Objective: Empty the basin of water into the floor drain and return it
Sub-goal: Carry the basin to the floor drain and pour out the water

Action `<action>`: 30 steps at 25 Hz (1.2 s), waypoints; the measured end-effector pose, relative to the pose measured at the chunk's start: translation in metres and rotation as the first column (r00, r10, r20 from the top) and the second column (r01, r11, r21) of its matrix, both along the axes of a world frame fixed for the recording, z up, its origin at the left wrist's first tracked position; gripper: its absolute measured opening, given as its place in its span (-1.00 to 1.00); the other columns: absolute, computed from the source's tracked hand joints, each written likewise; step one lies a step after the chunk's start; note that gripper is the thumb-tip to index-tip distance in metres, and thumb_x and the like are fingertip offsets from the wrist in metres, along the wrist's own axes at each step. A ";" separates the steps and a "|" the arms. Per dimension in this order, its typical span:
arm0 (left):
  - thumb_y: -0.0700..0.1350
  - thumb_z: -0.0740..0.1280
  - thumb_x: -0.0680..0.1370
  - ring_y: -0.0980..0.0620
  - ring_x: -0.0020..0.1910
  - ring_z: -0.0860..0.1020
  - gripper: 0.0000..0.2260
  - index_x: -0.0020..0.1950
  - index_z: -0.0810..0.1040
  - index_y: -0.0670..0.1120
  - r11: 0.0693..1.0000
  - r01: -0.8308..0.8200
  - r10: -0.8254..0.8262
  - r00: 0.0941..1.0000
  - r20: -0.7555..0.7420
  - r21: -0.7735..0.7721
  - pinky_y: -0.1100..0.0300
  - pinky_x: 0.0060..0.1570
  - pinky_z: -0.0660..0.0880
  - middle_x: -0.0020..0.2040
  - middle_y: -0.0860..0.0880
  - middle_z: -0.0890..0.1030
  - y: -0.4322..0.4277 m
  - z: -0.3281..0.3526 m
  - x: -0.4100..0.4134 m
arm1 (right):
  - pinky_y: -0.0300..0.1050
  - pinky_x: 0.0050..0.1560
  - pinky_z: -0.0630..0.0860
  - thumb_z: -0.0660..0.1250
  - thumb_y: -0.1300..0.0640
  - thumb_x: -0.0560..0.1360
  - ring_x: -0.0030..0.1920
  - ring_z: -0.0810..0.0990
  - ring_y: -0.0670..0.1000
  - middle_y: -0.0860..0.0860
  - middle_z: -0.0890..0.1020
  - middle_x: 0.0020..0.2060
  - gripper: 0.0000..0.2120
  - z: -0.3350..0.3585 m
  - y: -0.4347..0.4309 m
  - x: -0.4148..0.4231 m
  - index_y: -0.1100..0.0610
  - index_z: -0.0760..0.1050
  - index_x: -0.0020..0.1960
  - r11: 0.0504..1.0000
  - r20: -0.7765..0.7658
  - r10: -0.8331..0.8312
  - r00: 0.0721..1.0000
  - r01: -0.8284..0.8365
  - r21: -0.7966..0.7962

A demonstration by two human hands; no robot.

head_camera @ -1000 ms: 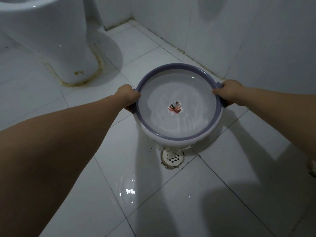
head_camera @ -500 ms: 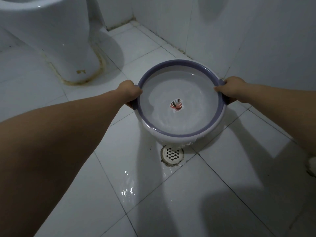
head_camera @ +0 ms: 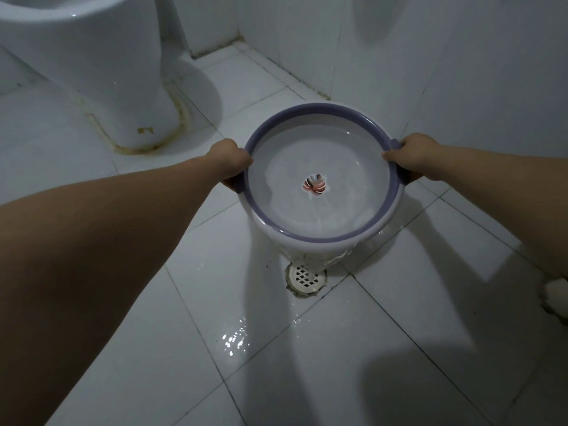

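A round white basin (head_camera: 310,245) with a purple rim is held above the tiled floor, tipped toward me. It holds water, and a small leaf picture shows at its bottom. My left hand (head_camera: 229,162) grips the left rim handle and my right hand (head_camera: 410,156) grips the right one. Water runs over the near lip and down the basin's outside onto the white floor drain (head_camera: 305,276) right below it.
A white toilet base (head_camera: 101,72) with a stained seal stands at the back left. Tiled walls (head_camera: 445,72) close in behind and to the right of the basin. A wet patch (head_camera: 235,338) glints on the floor near me.
The basin has tipped further toward me and water now spills over its near lip onto the drain. The wet patch on the floor has spread.
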State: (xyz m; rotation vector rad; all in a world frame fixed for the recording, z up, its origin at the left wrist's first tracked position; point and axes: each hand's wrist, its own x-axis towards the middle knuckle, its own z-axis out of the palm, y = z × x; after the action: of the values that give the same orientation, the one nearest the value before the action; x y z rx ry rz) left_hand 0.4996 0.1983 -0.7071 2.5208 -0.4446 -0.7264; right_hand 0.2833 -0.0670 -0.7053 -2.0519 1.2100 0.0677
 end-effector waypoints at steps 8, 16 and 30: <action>-0.10 0.34 0.56 -0.16 -0.33 0.64 -0.69 0.19 0.48 -0.30 1.000 -0.009 0.009 1.000 -0.019 -0.025 0.04 -0.43 0.58 -0.08 -0.23 0.62 0.002 0.011 -0.005 | 0.20 0.04 0.60 0.35 0.00 0.52 0.02 0.62 0.30 0.31 0.59 0.08 -0.53 0.011 0.004 -0.002 0.36 0.45 0.23 0.999 -0.007 0.016 1.000 -0.017 -0.033; -0.12 0.34 0.55 -0.17 -0.33 0.64 -0.69 0.18 0.49 -0.31 0.999 -0.005 0.004 1.000 -0.019 -0.038 0.02 -0.34 0.61 -0.07 -0.25 0.63 0.005 0.022 -0.009 | 0.20 0.05 0.59 0.34 0.01 0.53 0.02 0.62 0.31 0.33 0.59 0.08 -0.53 0.020 0.007 -0.004 0.37 0.43 0.24 0.999 -0.006 0.018 1.000 -0.018 -0.036; -0.11 0.35 0.56 -0.18 -0.31 0.63 -0.70 0.18 0.48 -0.29 0.998 -0.025 0.024 1.000 -0.014 -0.051 -0.01 -0.32 0.61 -0.11 -0.23 0.61 0.007 0.035 -0.014 | 0.14 -0.06 0.61 0.33 0.03 0.54 -0.07 0.61 0.29 0.28 0.58 0.00 -0.55 0.032 0.011 -0.007 0.37 0.43 0.23 1.000 0.014 0.001 1.000 -0.001 -0.007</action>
State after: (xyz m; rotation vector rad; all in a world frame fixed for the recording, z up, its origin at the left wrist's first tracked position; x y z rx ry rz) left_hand 0.4859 0.2055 -0.6718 2.4676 -0.4215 -0.7130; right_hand 0.2766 -0.0563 -0.6732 -2.0558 1.2016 0.0495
